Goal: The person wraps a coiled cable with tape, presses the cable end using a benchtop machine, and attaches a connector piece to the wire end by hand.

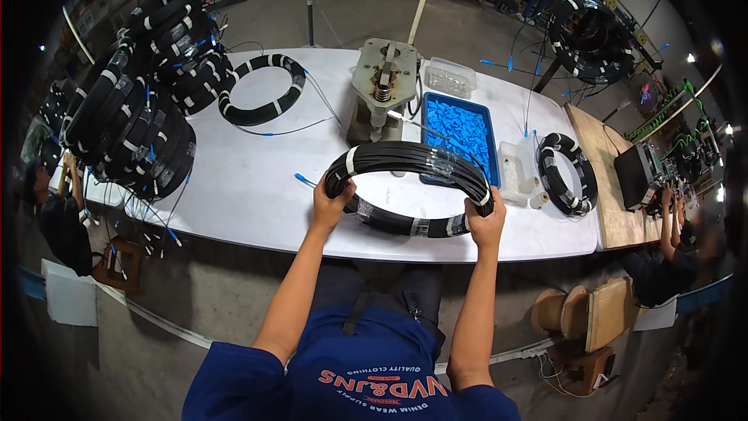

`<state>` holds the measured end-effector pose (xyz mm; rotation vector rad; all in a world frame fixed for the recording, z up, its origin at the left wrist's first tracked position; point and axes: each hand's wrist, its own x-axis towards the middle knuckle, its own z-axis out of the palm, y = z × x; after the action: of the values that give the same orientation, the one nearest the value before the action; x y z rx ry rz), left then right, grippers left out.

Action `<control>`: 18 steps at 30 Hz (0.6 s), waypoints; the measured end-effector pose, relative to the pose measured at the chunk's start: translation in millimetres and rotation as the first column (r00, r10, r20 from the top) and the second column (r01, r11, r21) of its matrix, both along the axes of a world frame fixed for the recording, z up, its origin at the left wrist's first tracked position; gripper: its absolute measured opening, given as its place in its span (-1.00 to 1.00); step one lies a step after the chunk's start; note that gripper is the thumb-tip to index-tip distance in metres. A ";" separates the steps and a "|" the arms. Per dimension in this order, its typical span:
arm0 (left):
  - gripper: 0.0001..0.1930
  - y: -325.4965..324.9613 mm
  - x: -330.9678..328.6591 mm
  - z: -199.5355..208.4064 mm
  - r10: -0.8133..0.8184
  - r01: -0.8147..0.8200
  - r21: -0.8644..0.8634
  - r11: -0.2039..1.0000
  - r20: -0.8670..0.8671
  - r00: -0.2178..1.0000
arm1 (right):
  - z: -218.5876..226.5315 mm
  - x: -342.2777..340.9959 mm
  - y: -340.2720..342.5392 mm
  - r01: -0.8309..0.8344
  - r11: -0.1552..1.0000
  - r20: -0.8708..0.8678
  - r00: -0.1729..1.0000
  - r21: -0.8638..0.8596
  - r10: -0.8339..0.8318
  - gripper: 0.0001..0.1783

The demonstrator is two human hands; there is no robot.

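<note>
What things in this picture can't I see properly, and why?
Head view: parts of the left hand and right hand, behind the held black coil.
Head view: part of the blue tray, behind that coil.
Head view: exact shapes of the blue pieces, too small to tell.

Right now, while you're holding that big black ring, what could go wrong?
The black cable coil, held by the left hand and right hand, overlaps the blue tray in view; it might bump it and spill the blue pieces. Its blue-tipped end sticks out loose and could snag. Cable ends hanging over the table's left edge might catch too.
</note>
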<state>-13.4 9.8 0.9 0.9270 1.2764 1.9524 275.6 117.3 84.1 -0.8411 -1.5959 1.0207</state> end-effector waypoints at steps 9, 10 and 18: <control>-0.77 27.3 5.1 18.1 0.027 -0.011 0.071 0.997 -0.237 0.971 | -32.6 27.3 6.0 0.118 0.993 -0.038 0.992 0.000 -0.118 -0.74; -0.79 34.7 6.6 22.4 0.016 0.000 0.058 0.998 -0.282 0.959 | -38.6 30.7 9.8 0.140 0.989 -0.049 0.989 -0.040 -0.142 -0.75; -0.74 74.5 26.9 54.9 -0.044 0.020 -0.066 0.998 -0.391 0.920 | -69.8 42.1 26.1 0.236 0.955 -0.260 0.925 -0.178 -0.277 -0.83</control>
<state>13.5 84.4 55.8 1.3482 1.5189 1.7446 317.7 143.4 14.3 -0.9298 -1.1469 1.0222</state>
